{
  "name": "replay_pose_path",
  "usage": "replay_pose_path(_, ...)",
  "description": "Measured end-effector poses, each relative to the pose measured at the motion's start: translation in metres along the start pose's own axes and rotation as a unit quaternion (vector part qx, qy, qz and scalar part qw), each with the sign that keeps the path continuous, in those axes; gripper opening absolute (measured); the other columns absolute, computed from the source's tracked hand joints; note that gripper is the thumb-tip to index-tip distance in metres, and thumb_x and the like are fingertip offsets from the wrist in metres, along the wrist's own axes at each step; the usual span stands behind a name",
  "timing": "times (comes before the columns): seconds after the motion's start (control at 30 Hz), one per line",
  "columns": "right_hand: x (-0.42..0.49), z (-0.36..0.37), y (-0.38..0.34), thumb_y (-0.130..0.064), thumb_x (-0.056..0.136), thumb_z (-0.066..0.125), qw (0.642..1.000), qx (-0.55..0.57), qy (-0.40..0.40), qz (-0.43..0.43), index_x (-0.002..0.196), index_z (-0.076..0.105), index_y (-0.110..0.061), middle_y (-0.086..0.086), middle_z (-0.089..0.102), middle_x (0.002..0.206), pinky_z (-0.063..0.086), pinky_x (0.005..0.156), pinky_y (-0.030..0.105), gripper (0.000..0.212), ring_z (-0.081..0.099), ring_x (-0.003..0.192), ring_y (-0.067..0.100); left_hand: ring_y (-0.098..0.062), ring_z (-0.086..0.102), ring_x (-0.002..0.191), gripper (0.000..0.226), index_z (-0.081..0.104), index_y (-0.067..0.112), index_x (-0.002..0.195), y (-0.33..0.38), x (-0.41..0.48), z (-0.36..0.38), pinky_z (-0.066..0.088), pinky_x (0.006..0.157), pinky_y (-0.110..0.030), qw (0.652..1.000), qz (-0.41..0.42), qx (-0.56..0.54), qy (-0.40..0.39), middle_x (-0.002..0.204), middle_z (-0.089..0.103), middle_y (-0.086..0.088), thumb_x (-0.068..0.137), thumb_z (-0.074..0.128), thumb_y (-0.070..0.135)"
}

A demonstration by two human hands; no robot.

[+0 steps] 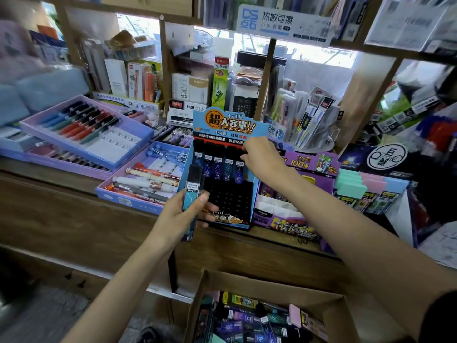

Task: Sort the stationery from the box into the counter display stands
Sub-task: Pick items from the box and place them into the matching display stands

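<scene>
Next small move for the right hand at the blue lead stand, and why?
Probably let go: the right hand pinches the fifth dark blue lead-refill case, already upright in the top row of the blue cardboard display stand. The left hand holds teal lead-refill cases to fetch next; black slots below sit unfilled.

From head height we look forward and down, close over the wooden counter (74,216) and cardboard box (272,285).
</scene>
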State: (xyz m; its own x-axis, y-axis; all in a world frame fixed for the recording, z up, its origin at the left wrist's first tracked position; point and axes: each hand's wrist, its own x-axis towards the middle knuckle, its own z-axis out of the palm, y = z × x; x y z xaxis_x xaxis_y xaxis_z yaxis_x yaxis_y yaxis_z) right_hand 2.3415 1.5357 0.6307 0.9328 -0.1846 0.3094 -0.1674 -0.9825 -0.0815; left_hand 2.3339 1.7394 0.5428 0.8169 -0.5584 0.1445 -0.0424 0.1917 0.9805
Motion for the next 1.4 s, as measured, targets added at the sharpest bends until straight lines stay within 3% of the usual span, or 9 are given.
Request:
replay_pose_path(0.1,0.004,-0.008,-0.001,-0.013,0.09,0.06,0.998,0.026,-0.049,0.016,0.061,0.037,-0.006,0.007,0.037,0.06,0.035,0.059,0.031,0.037,0.045,0.067,0.028,-0.015,0.068,0.067,0.031,0.057,0.012,0.101,0.003,0.0,0.001,0.055,0.057,-0.022,1.0,0.004,0.006,-0.001,0.082,0.073,-0.005,0.081,0.056,0.035)
replay_pose_path(0.2,-0.005,-0.012,0.0,-0.017,0.091,0.058,0.997,0.073,-0.028,0.004,0.091,0.057,-0.002,0.013,0.058,0.084,0.043,0.069,0.035,0.014,0.054,0.081,0.028,-0.012,0.062,0.058,0.034,0.057,0.011,0.103,0.008,-0.002,0.001,0.051,0.053,-0.02,0.999,0.022,0.024,-0.007,0.078,0.072,-0.003,0.082,0.056,0.038)
replay_pose_path(0.3,-0.032,-0.019,-0.004,-0.021,0.091,0.059,0.975,0.222,0.011,-0.003,0.11,0.064,-0.006,0.006,0.067,0.099,0.048,0.082,0.03,0.025,0.06,0.087,0.017,-0.008,0.05,0.049,0.041,0.057,0.008,0.106,0.012,-0.003,0.004,0.046,0.048,-0.019,0.999,0.033,0.023,-0.024,0.073,0.068,-0.001,0.082,0.056,0.041)
replay_pose_path(0.47,-0.073,-0.024,-0.02,-0.03,0.086,0.066,0.862,0.498,-0.096,0.014,0.095,0.066,-0.024,-0.006,0.069,0.089,0.051,0.073,0.025,0.01,0.064,0.084,0.008,-0.007,0.042,0.043,0.029,0.054,0.004,0.097,0.018,-0.004,0.021,0.04,0.042,-0.019,0.997,0.029,0.015,-0.072,0.067,0.064,-0.001,0.085,0.056,0.031)
replay_pose_path(0.73,-0.085,-0.033,-0.011,-0.014,0.082,0.071,0.861,0.504,-0.063,0.029,0.082,0.061,-0.018,-0.003,0.063,0.079,0.05,0.061,0.018,0.01,0.059,0.069,0.002,-0.008,0.048,0.044,0.027,0.053,0.012,0.093,0.024,-0.007,0.041,0.042,0.047,-0.021,0.988,0.033,0.104,-0.109,0.069,0.067,-0.001,0.082,0.055,0.036)
replay_pose_path(0.9,-0.068,-0.063,0.013,-0.002,0.081,0.068,0.833,0.547,-0.044,0.066,0.096,0.061,0.002,0.012,0.069,0.085,0.055,0.061,0.02,0.016,0.066,0.067,0.014,-0.01,0.051,0.047,0.037,0.055,0.004,0.099,0.02,-0.003,0.033,0.042,0.045,-0.02,0.989,0.018,0.115,-0.088,0.072,0.069,-0.002,0.085,0.052,0.038)
replay_pose_path(1.1,-0.025,-0.082,0.036,-0.009,0.079,0.073,0.9,0.43,0.02,0.07,0.089,0.064,-0.008,0.002,0.069,0.082,0.058,0.079,0.039,0.014,0.07,0.079,0.024,-0.01,0.052,0.048,0.031,0.058,0.007,0.1,0.012,0.004,0.012,0.041,0.044,-0.019,0.995,0.006,0.096,-0.027,0.069,0.068,-0.001,0.088,0.047,0.034)
replay_pose_path(1.23,-0.006,-0.062,0.03,-0.015,0.077,0.076,0.967,0.251,0.052,-0.004,0.088,0.068,-0.013,-0.004,0.063,0.079,0.052,0.074,0.029,0.014,0.062,0.08,0.014,-0.01,0.052,0.048,0.025,0.058,0.006,0.098,0.005,0.008,0.01,0.044,0.046,-0.02,0.995,0.018,0.096,-0.003,0.068,0.068,-0.002,0.097,0.042,0.025)
replay_pose_path(1.4,-0.001,-0.029,0.03,-0.025,0.079,0.074,0.988,0.146,0.045,-0.024,0.094,0.068,-0.015,0.0,0.065,0.086,0.045,0.07,0.029,0.019,0.059,0.087,0.019,-0.01,0.053,0.049,0.03,0.058,0.006,0.098,-0.002,0.012,0.01,0.044,0.047,-0.02,0.996,0.014,0.085,-0.01,0.068,0.067,-0.001,0.093,0.042,0.031)
